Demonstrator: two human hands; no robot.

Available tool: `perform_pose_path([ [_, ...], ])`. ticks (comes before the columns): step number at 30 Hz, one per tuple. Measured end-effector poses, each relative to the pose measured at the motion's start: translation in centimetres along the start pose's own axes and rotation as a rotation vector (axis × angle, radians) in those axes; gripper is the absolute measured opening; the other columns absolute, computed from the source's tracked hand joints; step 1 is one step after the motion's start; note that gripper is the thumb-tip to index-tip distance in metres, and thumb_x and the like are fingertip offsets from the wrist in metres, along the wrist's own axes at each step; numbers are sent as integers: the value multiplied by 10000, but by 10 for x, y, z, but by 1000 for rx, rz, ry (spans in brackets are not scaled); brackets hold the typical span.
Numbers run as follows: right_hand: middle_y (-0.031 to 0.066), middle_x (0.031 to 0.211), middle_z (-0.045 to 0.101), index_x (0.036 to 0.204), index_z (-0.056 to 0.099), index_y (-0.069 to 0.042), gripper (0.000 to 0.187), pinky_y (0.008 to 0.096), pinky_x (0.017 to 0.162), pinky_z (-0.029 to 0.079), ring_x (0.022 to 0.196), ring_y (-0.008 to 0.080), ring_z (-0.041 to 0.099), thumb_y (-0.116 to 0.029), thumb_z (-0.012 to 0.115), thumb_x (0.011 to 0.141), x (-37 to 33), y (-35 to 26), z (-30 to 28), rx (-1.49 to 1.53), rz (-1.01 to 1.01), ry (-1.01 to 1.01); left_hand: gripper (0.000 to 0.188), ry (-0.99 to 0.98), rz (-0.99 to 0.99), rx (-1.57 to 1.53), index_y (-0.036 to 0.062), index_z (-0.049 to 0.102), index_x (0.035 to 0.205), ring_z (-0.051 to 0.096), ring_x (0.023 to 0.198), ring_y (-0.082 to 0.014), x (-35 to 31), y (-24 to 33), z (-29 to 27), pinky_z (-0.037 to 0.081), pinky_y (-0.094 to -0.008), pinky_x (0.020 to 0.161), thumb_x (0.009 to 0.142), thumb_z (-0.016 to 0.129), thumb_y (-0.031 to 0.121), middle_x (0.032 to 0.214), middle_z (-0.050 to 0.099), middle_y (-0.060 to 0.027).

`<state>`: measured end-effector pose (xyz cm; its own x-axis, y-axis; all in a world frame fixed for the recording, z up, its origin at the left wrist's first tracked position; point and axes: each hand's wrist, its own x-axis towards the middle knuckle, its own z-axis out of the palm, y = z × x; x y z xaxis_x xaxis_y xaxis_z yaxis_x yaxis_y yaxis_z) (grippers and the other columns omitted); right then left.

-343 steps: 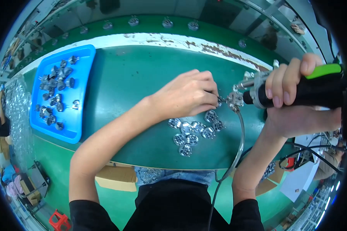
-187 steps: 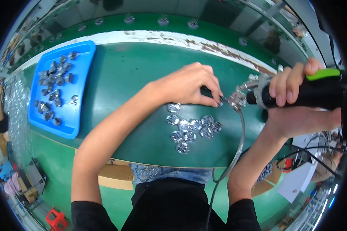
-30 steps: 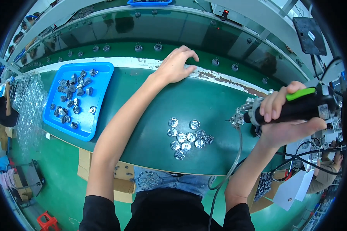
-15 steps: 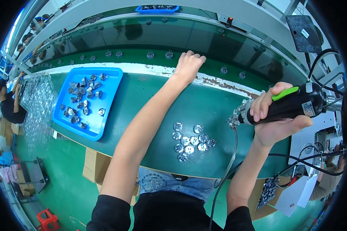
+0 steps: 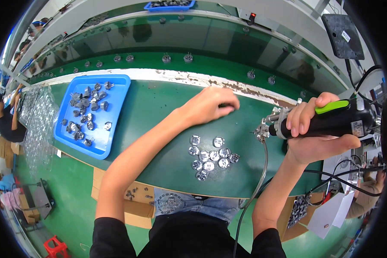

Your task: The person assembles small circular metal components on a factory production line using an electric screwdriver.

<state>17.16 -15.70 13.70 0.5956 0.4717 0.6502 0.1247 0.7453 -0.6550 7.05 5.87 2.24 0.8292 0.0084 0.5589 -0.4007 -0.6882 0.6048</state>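
Note:
My right hand [image 5: 307, 127] is wrapped round a black power screwdriver [image 5: 331, 120] with a green lever. Its thumb stretches along the underside, and a metal nozzle [image 5: 262, 130] with a tube points left. My left hand [image 5: 213, 104] is over the green bench, just short of the worn white ledge. Its fingers curl in toward the thumb; whether anything is inside is hidden. Nearer me, several small round silver parts [image 5: 208, 166] lie in a loose cluster. At the left, a blue tray [image 5: 106, 148] holds several grey round parts with pins [image 5: 85, 102].
Past the white ledge [image 5: 167, 75], a green conveyor strip [image 5: 150, 58] carries spaced round parts [image 5: 188, 57]. Cables [image 5: 331, 172] hang at the right, under a dark tablet-like panel [image 5: 342, 36]. Bubble wrap [image 5: 38, 124] lies left of the tray. Cardboard boxes [image 5: 137, 210] stand below the bench.
My left hand has drawn back from the conveyor strip toward me, over the bench. My right hand and the screwdriver have shifted slightly right in view.

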Motion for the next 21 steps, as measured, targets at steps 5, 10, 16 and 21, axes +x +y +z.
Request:
perform_pose_path([
  [5, 45, 551, 506, 1118, 571, 24, 1199, 296, 400, 385, 402, 152, 440, -1079, 352, 701, 0, 2, 5, -52, 28, 15, 121, -220, -78, -171, 51, 770, 949, 759, 997, -293, -31, 18, 7, 622, -393, 852, 844, 778, -11, 964, 776, -99],
  [10, 0, 649, 491, 1172, 527, -28, 1048, 280, 521, 427, 492, 119, 466, -1004, 413, 809, -3, 3, 6, -107, 116, -92, 130, -254, -9, -164, 70, 790, 959, 769, 1037, -285, -32, 21, 14, 630, -388, 855, 842, 797, 15, 972, 794, -82],
  [16, 8, 669, 483, 1175, 516, -21, 989, 294, 547, 418, 493, 124, 447, -947, 347, 871, -1, -4, 16, -353, 116, -249, 105, -256, 9, -123, 70, 785, 956, 769, 1041, -284, -33, 21, 16, 629, -387, 845, 857, 779, 36, 982, 794, -80],
  [21, 17, 674, 490, 1170, 510, -19, 937, 301, 554, 425, 505, 130, 463, -902, 375, 890, 1, 4, 8, -292, 112, -278, 128, -274, 26, -78, 73, 769, 963, 762, 1054, -285, -33, 23, 15, 626, -402, 853, 845, 763, 23, 979, 784, -74],
])
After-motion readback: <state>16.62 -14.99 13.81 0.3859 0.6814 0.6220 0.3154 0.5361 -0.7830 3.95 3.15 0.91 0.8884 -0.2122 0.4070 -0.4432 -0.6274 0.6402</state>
